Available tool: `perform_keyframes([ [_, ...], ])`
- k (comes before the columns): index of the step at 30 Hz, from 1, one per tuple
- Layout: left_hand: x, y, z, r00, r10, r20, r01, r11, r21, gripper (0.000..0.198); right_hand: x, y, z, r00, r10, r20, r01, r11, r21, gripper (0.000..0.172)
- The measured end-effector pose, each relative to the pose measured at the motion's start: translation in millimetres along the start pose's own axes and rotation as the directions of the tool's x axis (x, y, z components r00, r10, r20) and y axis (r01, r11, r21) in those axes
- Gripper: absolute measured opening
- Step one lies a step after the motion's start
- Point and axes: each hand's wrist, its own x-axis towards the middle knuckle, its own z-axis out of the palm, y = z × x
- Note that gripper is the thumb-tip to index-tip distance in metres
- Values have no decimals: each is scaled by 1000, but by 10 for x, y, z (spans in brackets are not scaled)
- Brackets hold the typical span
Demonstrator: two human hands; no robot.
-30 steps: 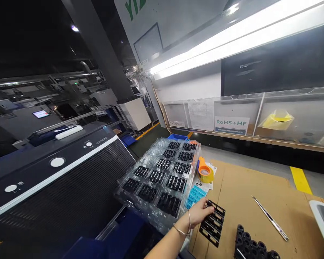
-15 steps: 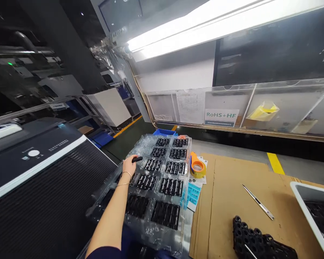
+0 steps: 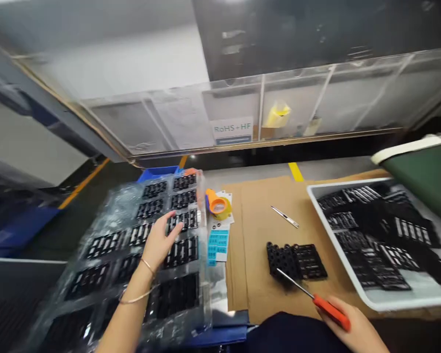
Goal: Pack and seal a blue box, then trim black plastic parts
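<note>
My left hand [image 3: 160,240] lies on the clear plastic blister tray [image 3: 106,206], fingers stretched over a row of black parts; whether it holds anything I cannot see. My right hand [image 3: 353,328] at the bottom right is closed on an orange-handled tool [image 3: 329,310], whose thin metal shaft points at a cluster of black parts [image 3: 296,261] on the brown cardboard [image 3: 253,230]. The view is blurred by motion.
A white bin [image 3: 329,223] full of black parts stands at the right. Metal tweezers [image 3: 284,216] lie on the cardboard. An orange tape roll [image 3: 218,204] and blue-and-white label sheets [image 3: 217,241] sit beside the tray. Clear wall pockets [image 3: 169,117] with a sign run behind.
The view has swung right and down, which brings the white bin and my right hand with the tool into view. My left hand has shifted from the tray's left edge toward its middle.
</note>
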Motion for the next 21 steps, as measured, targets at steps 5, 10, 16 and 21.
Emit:
perform_keyframes([
  [5, -364, 1147, 1540, 883, 332, 333, -230, 923, -310, 62, 66, -43, -83, 997, 33, -64, -35, 999, -31, 30],
  [10, -666, 1340, 2596, 894, 166, 415, -25, 945, -326, 60, -42, 153, -139, 994, 66, -91, -66, 998, 3, 28],
  [16, -808, 985, 2801, 907, -43, 419, 234, 878, -417, 64, -166, 338, -161, 991, 114, -65, -111, 993, 51, 22],
  [21, -768, 820, 2673, 862, -208, 462, 439, 760, -479, 42, -164, 222, -204, 988, 154, 23, -153, 987, -56, 23],
])
